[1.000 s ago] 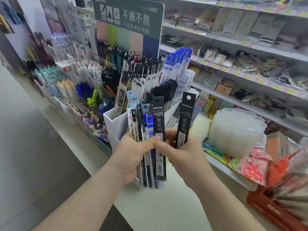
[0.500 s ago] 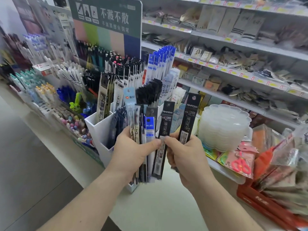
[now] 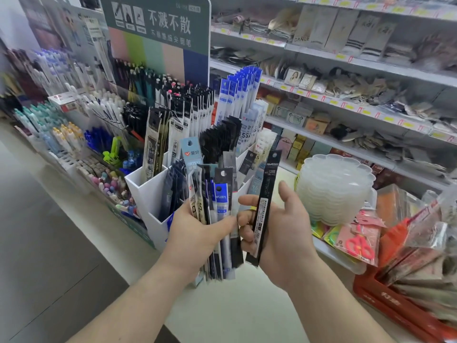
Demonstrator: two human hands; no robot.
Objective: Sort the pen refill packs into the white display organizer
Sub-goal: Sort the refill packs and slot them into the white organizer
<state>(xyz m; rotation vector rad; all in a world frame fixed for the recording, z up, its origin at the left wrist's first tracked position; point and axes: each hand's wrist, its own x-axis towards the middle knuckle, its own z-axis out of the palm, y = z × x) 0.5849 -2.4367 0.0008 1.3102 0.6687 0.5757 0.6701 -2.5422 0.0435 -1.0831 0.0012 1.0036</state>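
A pale, smooth bench (image 3: 235, 313) runs under both forearms in a shop aisle. The left hand (image 3: 197, 238) grips a fanned bundle of refill packs (image 3: 217, 219), flat glossy sleeves in black, blue and clear. The right hand (image 3: 279, 233) pinches one slim black pack (image 3: 265, 206) between thumb and curled fingers. Just behind stands the white display organizer (image 3: 150, 194), its angular plastic compartments holding upright packs. Farther back, metal shelves (image 3: 346, 110) carry blurred goods.

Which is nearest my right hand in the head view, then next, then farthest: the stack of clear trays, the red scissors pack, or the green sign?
From the right hand:
1. Red scissors pack, just to its right.
2. Stack of clear trays, up and right, behind it.
3. Green sign, far up left.
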